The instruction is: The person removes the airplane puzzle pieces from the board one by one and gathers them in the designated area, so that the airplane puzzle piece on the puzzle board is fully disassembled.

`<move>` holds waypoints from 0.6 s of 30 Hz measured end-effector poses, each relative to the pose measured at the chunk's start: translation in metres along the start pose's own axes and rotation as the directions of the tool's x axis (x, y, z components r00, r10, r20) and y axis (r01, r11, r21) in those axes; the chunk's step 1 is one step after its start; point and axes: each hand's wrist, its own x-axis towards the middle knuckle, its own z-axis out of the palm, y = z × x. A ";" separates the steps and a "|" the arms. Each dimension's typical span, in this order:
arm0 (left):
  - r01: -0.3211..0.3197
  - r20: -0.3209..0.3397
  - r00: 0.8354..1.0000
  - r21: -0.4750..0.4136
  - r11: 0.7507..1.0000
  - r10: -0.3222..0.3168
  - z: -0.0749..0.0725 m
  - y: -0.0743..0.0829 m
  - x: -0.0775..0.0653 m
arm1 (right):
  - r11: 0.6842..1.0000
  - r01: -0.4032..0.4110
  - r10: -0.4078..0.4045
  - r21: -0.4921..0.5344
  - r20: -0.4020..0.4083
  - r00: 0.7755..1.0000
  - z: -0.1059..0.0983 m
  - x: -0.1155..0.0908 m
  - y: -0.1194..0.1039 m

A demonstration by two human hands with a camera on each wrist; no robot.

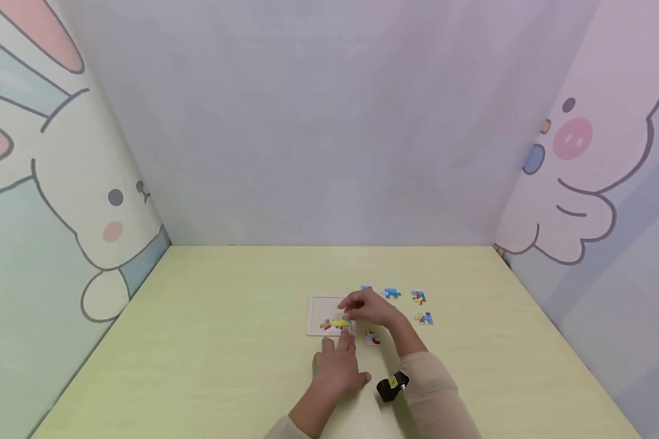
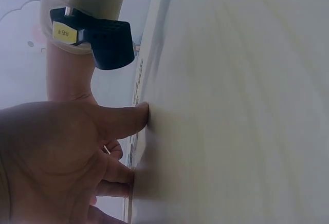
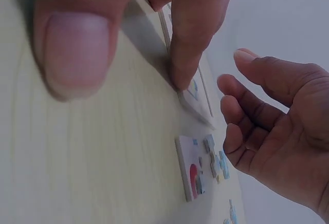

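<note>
A shallow puzzle tray [image 1: 309,316] with a pale rim lies on the table in the head view. Along its lower part sit fitted puzzle pieces, with a yellow shape [image 1: 339,322] printed on them. My left hand [image 1: 336,367] rests at the tray's near edge, its fingers straight and touching the lower right rim. Above the tray's right side hovers my right hand [image 1: 369,306]. In the right wrist view this right hand [image 3: 280,116] has loosely curled fingers, the thumb stands apart from them, and no piece shows between them.
Loose jigsaw pieces lie right of the tray: a red-and-white one [image 1: 372,338] close by, a blue one [image 1: 392,293] behind, and others [image 1: 418,297] farther right. A black camera [image 1: 392,386] is worn on my right wrist. Printed fabric walls [image 1: 329,122] enclose the table [image 1: 225,341].
</note>
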 end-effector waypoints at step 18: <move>0.006 0.016 1.000 0.040 0.999 -0.007 0.002 -0.001 0.003 | 0.988 -0.093 0.110 -0.125 0.138 0.984 0.015 0.034 -0.004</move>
